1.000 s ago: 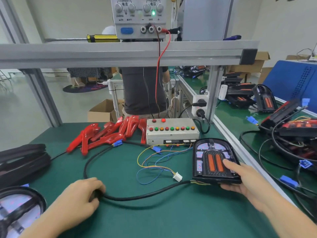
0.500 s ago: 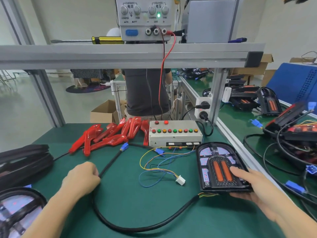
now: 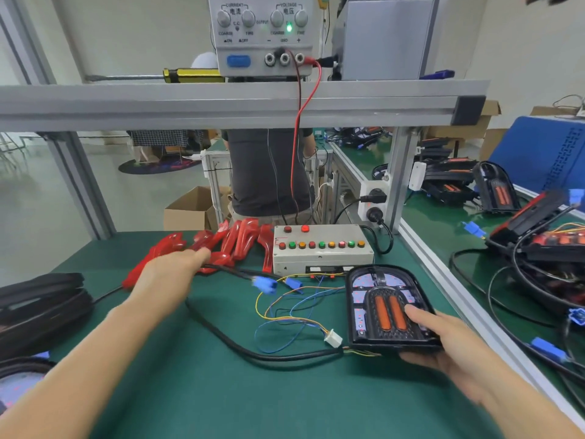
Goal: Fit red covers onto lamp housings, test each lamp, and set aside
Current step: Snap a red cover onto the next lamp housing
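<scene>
We steady the lamp housing [image 3: 387, 308], right hand [image 3: 443, 340] gripping its near edge. Left hand [image 3: 171, 274], fingers relaxed, nears red covers [image 3: 221, 245]: prob. light, rigid, brittle; pinch by edges.

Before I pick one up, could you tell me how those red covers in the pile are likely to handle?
The red covers look like thin, glossy moulded plastic, so probably light, stiff and somewhat slippery. They lie loosely overlapped, so lifting one may shift its neighbours. Their long curved shape suggests they could rock when set down.
</scene>
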A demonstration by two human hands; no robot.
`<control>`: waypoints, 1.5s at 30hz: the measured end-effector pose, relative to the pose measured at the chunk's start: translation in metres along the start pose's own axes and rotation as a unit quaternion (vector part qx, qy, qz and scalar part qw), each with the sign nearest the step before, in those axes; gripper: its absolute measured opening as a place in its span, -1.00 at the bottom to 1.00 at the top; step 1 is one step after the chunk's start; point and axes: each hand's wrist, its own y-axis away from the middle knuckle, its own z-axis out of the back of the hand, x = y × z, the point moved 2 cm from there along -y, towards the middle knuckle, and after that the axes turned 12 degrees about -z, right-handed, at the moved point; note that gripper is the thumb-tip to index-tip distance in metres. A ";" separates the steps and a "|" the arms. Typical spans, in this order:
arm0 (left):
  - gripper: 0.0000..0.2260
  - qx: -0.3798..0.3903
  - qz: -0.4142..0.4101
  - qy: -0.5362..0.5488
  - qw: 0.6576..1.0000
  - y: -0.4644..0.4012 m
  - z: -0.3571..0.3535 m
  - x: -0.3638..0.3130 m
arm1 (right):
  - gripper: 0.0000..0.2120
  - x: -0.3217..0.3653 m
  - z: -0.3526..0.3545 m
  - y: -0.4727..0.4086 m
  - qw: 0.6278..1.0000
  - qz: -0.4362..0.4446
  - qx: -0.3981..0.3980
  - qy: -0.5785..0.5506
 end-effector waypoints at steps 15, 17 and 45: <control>-0.80 0.014 0.021 0.067 0.997 -0.037 -0.054 0.035 | -0.75 0.001 0.009 -0.006 0.998 -0.046 -0.019 0.049; -0.81 0.022 0.057 0.067 0.996 -0.049 -0.058 0.027 | -0.74 0.002 0.009 -0.005 0.997 -0.047 -0.015 0.058; -0.86 -0.179 0.084 0.754 0.626 -0.087 0.022 -0.110 | -0.70 0.021 0.009 0.004 0.921 0.040 -0.176 0.345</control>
